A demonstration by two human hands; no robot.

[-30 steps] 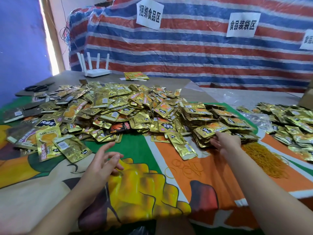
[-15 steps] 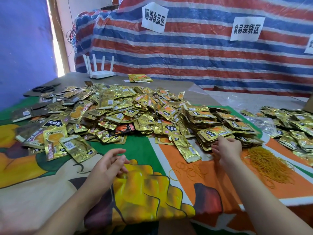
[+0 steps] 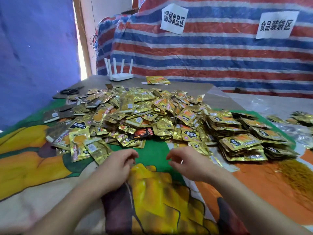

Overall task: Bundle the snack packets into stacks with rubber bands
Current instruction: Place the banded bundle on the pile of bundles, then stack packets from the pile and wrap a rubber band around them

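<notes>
A big loose heap of gold snack packets (image 3: 135, 116) covers the middle of the colourful cloth (image 3: 152, 192). To its right stand piled packet stacks (image 3: 243, 143). A mound of yellow rubber bands (image 3: 294, 175) lies at the right edge. My left hand (image 3: 116, 168) and my right hand (image 3: 188, 163) hover close together over the green patch in front of the heap. Their fingers are loosely curled and point toward each other. I see no packet or band in either hand.
A white router (image 3: 120, 76) and a few packets (image 3: 157, 80) sit at the table's far side, with black scissors (image 3: 71, 90) at far left. More packets (image 3: 303, 117) lie on clear plastic at far right. A striped tarp (image 3: 220, 56) with paper signs hangs behind.
My right hand has left the packet stacks and moved left to the green patch. My left hand has shifted forward to meet it. The view has turned to the left.
</notes>
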